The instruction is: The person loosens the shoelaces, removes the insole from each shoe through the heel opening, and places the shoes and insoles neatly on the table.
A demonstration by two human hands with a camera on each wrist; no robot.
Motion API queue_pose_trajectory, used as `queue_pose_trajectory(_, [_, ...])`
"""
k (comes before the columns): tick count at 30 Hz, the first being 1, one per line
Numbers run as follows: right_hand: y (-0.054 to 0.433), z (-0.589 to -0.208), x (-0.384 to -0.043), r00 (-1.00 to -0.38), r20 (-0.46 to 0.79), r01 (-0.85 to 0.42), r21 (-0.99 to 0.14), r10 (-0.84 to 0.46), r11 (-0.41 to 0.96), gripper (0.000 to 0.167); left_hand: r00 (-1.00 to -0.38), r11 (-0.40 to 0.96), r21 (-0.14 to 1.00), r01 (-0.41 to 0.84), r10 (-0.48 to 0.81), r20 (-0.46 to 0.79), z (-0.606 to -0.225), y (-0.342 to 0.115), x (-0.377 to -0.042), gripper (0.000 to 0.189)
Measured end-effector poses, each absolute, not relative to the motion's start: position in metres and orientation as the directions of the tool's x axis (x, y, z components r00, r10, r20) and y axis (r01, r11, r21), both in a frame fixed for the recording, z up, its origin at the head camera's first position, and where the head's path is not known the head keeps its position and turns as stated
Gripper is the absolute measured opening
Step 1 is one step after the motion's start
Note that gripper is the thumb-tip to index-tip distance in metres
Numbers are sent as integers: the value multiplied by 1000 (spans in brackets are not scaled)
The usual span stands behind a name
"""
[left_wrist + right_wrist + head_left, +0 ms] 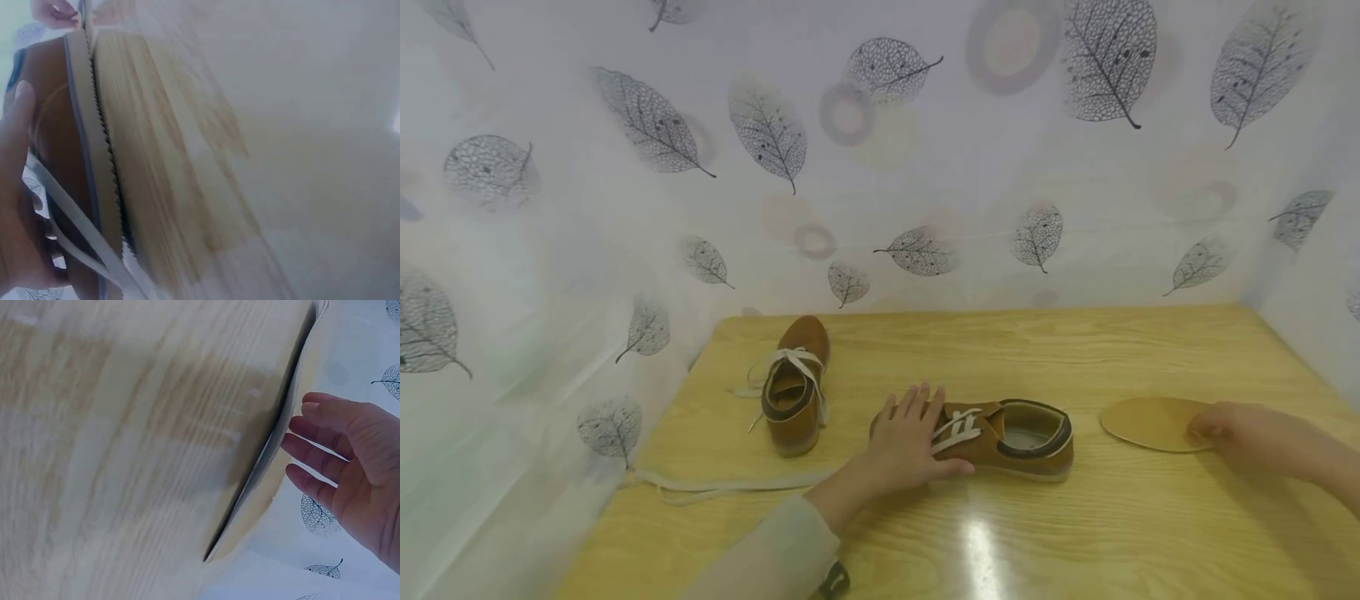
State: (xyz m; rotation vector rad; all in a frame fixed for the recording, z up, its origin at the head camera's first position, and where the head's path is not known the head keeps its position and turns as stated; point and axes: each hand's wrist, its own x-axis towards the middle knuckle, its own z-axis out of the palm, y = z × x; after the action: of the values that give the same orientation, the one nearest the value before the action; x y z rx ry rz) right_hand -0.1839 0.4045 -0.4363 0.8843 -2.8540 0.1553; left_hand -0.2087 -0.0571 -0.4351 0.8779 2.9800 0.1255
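Observation:
In the head view, my left hand (910,437) rests across the toe of a brown shoe (1037,467), fingers spread. This shoe lies sideways with its heel to the right and has white laces. The left wrist view shows the thumb (24,106) along the shoe's brown upper (59,137), above a ridged pale sole. My right hand (1262,437) is at the right part of a tan insole (1150,421) on the table. Seen from the right wrist, the fingers (315,453) are loosely extended and meet the insole's edge; the hand hides part of it in the head view.
A second brown shoe (797,425) stands at the back left, toe away, with its white lace tied loosely. A long pale lace (737,483) stretches over the wooden table (1075,542) to the left. A white leaf-printed sheet (970,192) encloses the back and sides.

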Motion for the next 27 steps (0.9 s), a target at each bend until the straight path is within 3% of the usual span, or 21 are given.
queue_pose_trajectory(4, [402, -429, -187, -847, 154, -527, -124, -509, 841, 19, -822, 803, 186, 566, 567, 53, -428, -56, -203, 104])
queue_pose_trajectory(7, [397, -422, -189, -880, 121, -475, -183, -460, 861, 19, -831, 763, 357, 540, 549, 83, -420, -54, -196, 96])
queue_pose_trajectory(12, [387, -410, -192, -926, 62, -374, -281, -373, 884, 20, -887, 538, 797, 275, 462, -6, -405, -48, -186, 81])
queue_pose_trajectory(15, [380, -401, -192, -940, -39, -298, -384, -338, 874, 27, -906, 318, 942, 105, 420, -41, -399, -45, -185, 71])
queue_pose_trajectory(18, [374, -393, -193, -922, -201, -165, -567, -330, 807, 39, -916, 111, 993, -32, 394, -73, -393, -44, -184, 63])
queue_pose_trajectory(21, [370, -385, -193, -861, -365, 33, -735, -354, 677, 49, -919, -31, 983, -179, 362, -156, -388, -44, -183, 58])
queue_pose_trajectory(27, [359, -378, -197, -767, -514, 278, -806, -384, 523, 48, -882, -166, 918, -359, 382, -276, -380, -43, -176, 47])
